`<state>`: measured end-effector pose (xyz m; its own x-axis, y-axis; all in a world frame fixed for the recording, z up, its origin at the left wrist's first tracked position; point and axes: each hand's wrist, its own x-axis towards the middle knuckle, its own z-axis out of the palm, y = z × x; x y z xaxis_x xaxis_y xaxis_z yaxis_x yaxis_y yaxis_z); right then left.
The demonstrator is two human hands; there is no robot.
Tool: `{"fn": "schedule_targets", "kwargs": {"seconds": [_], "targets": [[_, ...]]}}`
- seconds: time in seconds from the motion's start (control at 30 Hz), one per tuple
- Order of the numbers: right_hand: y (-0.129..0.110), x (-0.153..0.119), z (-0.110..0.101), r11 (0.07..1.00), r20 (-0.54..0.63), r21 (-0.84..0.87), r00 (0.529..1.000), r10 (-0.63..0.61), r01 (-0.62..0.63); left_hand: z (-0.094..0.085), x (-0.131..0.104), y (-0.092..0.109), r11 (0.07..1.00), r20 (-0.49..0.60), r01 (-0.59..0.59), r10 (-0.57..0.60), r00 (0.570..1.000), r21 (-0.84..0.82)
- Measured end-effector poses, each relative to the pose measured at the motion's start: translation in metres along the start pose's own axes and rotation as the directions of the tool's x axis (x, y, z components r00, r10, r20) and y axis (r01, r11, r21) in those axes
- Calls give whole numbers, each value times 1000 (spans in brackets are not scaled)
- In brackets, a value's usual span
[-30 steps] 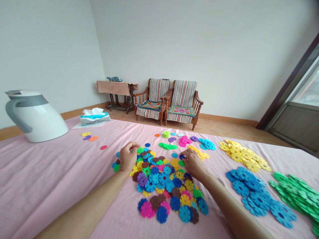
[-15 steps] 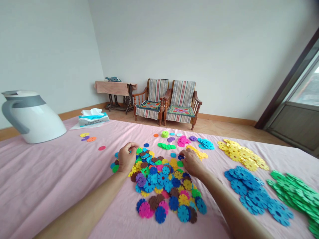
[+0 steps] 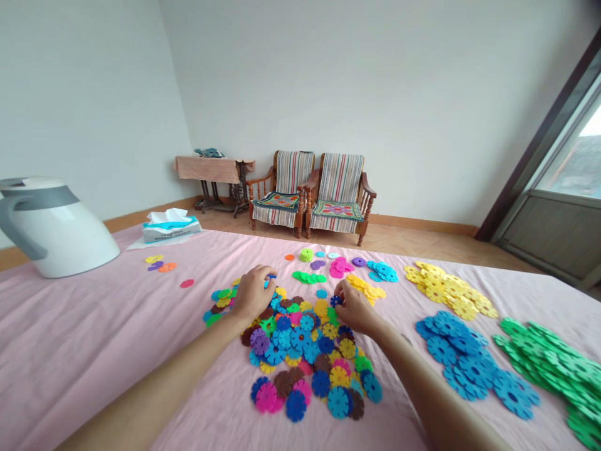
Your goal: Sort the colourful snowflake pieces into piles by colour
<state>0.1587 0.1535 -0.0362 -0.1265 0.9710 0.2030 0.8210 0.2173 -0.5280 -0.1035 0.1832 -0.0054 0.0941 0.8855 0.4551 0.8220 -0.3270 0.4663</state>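
Note:
A mixed heap of notched plastic discs [image 3: 300,338] in many colours lies on the pink cloth. Over its far left edge is my left hand [image 3: 255,293], thumb and fingers closing about a small dark blue disc [image 3: 271,277]. At the heap's far right edge, my right hand [image 3: 355,308] pinches another dark blue disc [image 3: 335,300]. A light blue disc [image 3: 322,294] lies between the hands. Just beyond my right hand is a row of orange-yellow discs [image 3: 369,287]. Some discs under my left hand are hidden.
Sorted piles of larger yellow [image 3: 446,289], blue [image 3: 469,357] and green pieces [image 3: 554,363] lie right. Small single-colour groups, such as pink discs [image 3: 340,267], lie at the back. A white jug [image 3: 70,235] and tissue box [image 3: 171,230] stand left.
My left hand has moved right and forward onto the small dark blue disc at the heap's far edge. My right hand stays nearly in place with its disc. The view has shifted slightly.

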Motion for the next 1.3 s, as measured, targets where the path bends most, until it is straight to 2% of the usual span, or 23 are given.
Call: {"fn": "schedule_targets", "kwargs": {"seconds": [0.17, 0.3, 0.47, 0.6, 0.7, 0.8, 0.87, 0.97, 1.1, 1.2, 1.3], "targets": [[3, 0, 3, 999, -21, 48, 1000, 5, -4, 3, 40, 1, 984, 230, 20, -61, 971, 175], [3, 0, 4, 997, -42, 77, 999, 4, -1, 12, 54, -3, 969, 298, 45, -119, 947, 242], [1, 0, 9, 992, -97, 123, 994, 40, -28, 30, 54, -1, 972, 336, 18, -98, 937, 235], [-6, 0, 11, 985, -161, 164, 984, 73, -46, 37, 52, -4, 986, 305, 21, -71, 950, 163], [-13, 0, 11, 980, -210, 192, 973, 91, -50, 35, 51, -4, 997, 232, 17, -35, 972, 79], [-19, -1, 12, 973, -238, 230, 967, 89, -33, 33, 45, 5, 999, 176, -21, 28, 984, -42], [-23, -1, 12, 961, -265, 278, 961, 72, 5, 32, 38, 17, 988, 203, -48, 77, 976, -146], [-28, -2, 11, 936, -325, 347, 944, 61, 59, 35, 24, 39, 949, 307, -67, 166, 937, -309], [-35, -4, 9, 888, -327, 457, 938, 112, 53, 40, 8, 63, 899, 360, -57, 232, 904, -435], [-37, -5, 11, 846, -296, 530, 947, 124, 55, 43, 5, 68, 891, 359, -30, 213, 909, -453], [-38, -6, 14, 838, -294, 542, 947, 132, 52, 41, 13, 59, 913, 333, -2, 151, 931, -408]]}}
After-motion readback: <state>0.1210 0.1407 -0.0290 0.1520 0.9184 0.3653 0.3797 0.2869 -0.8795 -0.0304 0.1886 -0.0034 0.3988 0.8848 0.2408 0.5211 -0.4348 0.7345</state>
